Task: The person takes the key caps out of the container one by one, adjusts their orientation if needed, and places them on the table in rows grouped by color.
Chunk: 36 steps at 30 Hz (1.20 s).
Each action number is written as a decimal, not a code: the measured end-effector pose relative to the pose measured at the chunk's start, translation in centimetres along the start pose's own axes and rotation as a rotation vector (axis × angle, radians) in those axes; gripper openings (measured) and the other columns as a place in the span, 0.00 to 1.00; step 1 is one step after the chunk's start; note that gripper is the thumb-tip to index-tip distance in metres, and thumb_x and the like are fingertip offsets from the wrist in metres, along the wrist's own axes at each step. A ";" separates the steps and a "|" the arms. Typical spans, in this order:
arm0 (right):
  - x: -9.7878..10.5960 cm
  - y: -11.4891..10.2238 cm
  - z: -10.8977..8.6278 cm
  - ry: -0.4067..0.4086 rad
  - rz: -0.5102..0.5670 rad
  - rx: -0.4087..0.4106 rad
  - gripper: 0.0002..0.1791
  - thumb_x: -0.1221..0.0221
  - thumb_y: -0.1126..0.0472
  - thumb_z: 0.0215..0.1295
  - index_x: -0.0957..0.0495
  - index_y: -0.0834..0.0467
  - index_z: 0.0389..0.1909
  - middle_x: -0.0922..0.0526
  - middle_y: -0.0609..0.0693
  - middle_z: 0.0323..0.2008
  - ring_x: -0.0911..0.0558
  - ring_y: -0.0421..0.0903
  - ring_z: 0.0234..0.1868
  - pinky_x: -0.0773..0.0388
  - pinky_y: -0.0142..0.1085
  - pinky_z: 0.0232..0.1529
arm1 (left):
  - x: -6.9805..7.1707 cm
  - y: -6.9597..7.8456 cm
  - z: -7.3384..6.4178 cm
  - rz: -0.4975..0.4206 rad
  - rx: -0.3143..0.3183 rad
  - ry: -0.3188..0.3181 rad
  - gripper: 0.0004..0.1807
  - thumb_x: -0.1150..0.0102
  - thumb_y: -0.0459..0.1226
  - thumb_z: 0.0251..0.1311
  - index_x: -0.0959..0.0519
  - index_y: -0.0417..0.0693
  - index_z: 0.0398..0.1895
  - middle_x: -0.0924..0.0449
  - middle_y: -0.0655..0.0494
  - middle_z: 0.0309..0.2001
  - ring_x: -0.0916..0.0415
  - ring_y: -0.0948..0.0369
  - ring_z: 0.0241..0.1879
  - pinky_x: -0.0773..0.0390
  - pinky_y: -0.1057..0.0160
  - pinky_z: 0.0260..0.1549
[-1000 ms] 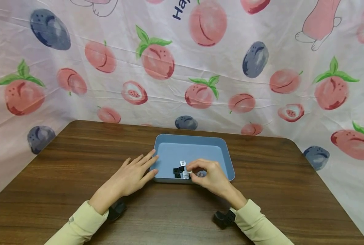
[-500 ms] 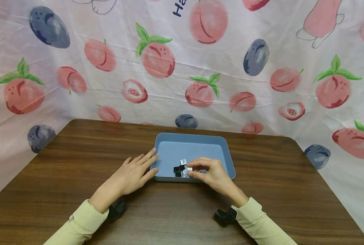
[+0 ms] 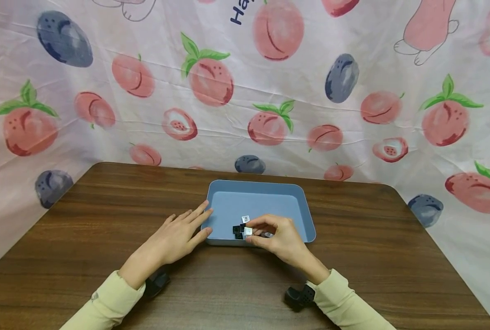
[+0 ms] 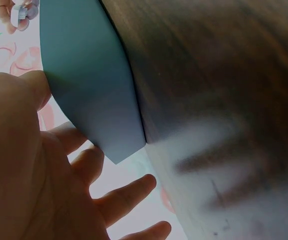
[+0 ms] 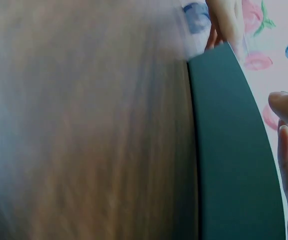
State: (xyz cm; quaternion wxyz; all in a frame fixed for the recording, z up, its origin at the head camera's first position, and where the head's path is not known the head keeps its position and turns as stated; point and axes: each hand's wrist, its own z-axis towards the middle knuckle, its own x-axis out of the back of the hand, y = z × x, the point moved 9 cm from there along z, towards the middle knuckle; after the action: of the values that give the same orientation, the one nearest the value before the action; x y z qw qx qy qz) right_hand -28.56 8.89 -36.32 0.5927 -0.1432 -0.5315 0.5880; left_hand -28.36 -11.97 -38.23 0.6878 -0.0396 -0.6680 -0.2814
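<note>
A shallow blue tray (image 3: 253, 201) lies on the brown table. My right hand (image 3: 284, 236), over the tray's near side, pinches a small white keycap-like piece (image 3: 248, 231) between thumb and index finger; the left wrist view also catches this white piece (image 4: 19, 15) at its upper left. Close by are several small black square pieces (image 3: 236, 229) and a white square with dark printing (image 3: 246, 219). My left hand (image 3: 179, 236) rests at the tray's left rim with fingers spread. Part of the cluster is hidden by the right hand.
The wooden table (image 3: 146, 201) extends around the tray on every side. Behind it hangs a pale cloth (image 3: 228, 151) printed with fruit. Each wrist wears a black camera, such as the one under the right wrist (image 3: 299, 298).
The right hand has shifted slightly left and turned the white piece, so a broader white face shows at the fingertips. The left hand has stayed at the rim.
</note>
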 end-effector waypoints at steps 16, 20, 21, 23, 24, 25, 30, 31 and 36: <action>-4.3 -2.0 -1.0 -0.041 0.081 0.018 0.14 0.28 0.68 0.60 0.12 0.61 0.47 0.13 0.54 0.45 0.13 0.39 0.40 0.14 0.34 0.43 | 0.0 -0.1 -0.1 -0.011 0.005 0.003 0.32 0.54 0.53 0.78 0.38 0.51 0.79 0.47 0.51 0.81 0.36 0.36 0.72 0.42 0.25 0.65; -5.5 -1.6 -1.4 -0.084 0.134 -0.084 0.15 0.29 0.68 0.61 0.12 0.61 0.49 0.14 0.54 0.46 0.13 0.38 0.42 0.14 0.34 0.45 | 0.0 -0.1 -0.1 -0.019 0.006 -0.006 0.32 0.55 0.54 0.78 0.38 0.51 0.79 0.48 0.52 0.81 0.37 0.36 0.72 0.43 0.25 0.65; -5.8 -1.3 -1.5 -0.092 0.149 -0.118 0.15 0.29 0.68 0.61 0.12 0.60 0.49 0.15 0.54 0.46 0.13 0.38 0.42 0.14 0.34 0.45 | 0.0 -0.1 -0.1 -0.018 0.003 -0.009 0.33 0.55 0.54 0.78 0.38 0.51 0.80 0.48 0.51 0.81 0.37 0.36 0.72 0.42 0.25 0.65; -6.3 -0.8 -1.7 -0.103 0.166 -0.168 0.15 0.29 0.68 0.61 0.12 0.60 0.49 0.14 0.54 0.46 0.13 0.38 0.42 0.15 0.33 0.45 | 0.0 -0.1 -0.2 -0.018 0.003 -0.013 0.33 0.56 0.54 0.79 0.38 0.51 0.80 0.48 0.51 0.81 0.37 0.36 0.72 0.42 0.25 0.65; -6.6 -0.6 -1.8 -0.104 0.164 -0.179 0.14 0.29 0.67 0.61 0.12 0.60 0.49 0.13 0.54 0.46 0.13 0.38 0.42 0.15 0.32 0.44 | 0.0 0.0 -0.2 -0.018 0.003 -0.013 0.33 0.56 0.55 0.79 0.38 0.51 0.80 0.48 0.51 0.81 0.37 0.36 0.72 0.42 0.25 0.65; -6.8 -0.5 -1.8 -0.103 0.159 -0.183 0.14 0.29 0.67 0.61 0.12 0.61 0.49 0.13 0.54 0.45 0.12 0.39 0.42 0.15 0.31 0.44 | 0.0 0.0 -0.2 -0.014 0.001 -0.011 0.33 0.57 0.55 0.79 0.38 0.51 0.79 0.48 0.51 0.81 0.37 0.36 0.72 0.42 0.25 0.65; -8.0 -0.3 -2.1 -0.111 0.101 -0.148 0.12 0.29 0.67 0.61 0.12 0.61 0.46 0.11 0.55 0.41 0.10 0.41 0.39 0.15 0.28 0.39 | 0.0 0.1 -0.3 -0.010 0.000 -0.008 0.33 0.58 0.55 0.79 0.39 0.51 0.80 0.48 0.51 0.81 0.36 0.37 0.72 0.42 0.26 0.65; -8.2 -0.4 -2.1 -0.113 0.083 -0.140 0.12 0.28 0.67 0.61 0.11 0.61 0.46 0.10 0.55 0.40 0.10 0.40 0.38 0.15 0.28 0.38 | 0.0 0.1 -0.4 -0.010 -0.002 -0.009 0.33 0.58 0.55 0.79 0.38 0.51 0.80 0.48 0.51 0.81 0.36 0.37 0.72 0.42 0.26 0.65; -8.5 -0.5 -1.8 -0.091 -0.019 -0.106 0.12 0.27 0.64 0.59 0.10 0.58 0.44 0.10 0.50 0.36 0.12 0.34 0.31 0.18 0.25 0.33 | 0.0 0.2 -0.5 -0.011 0.000 -0.005 0.33 0.58 0.55 0.79 0.38 0.51 0.80 0.48 0.51 0.81 0.36 0.37 0.72 0.41 0.26 0.64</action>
State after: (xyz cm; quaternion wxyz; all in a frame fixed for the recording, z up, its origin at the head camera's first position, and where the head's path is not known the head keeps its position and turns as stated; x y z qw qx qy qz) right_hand -24.67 2.32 -40.52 0.5651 -0.1426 -0.5894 0.5594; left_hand -27.83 -11.98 -38.22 0.6845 -0.0366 -0.6698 -0.2853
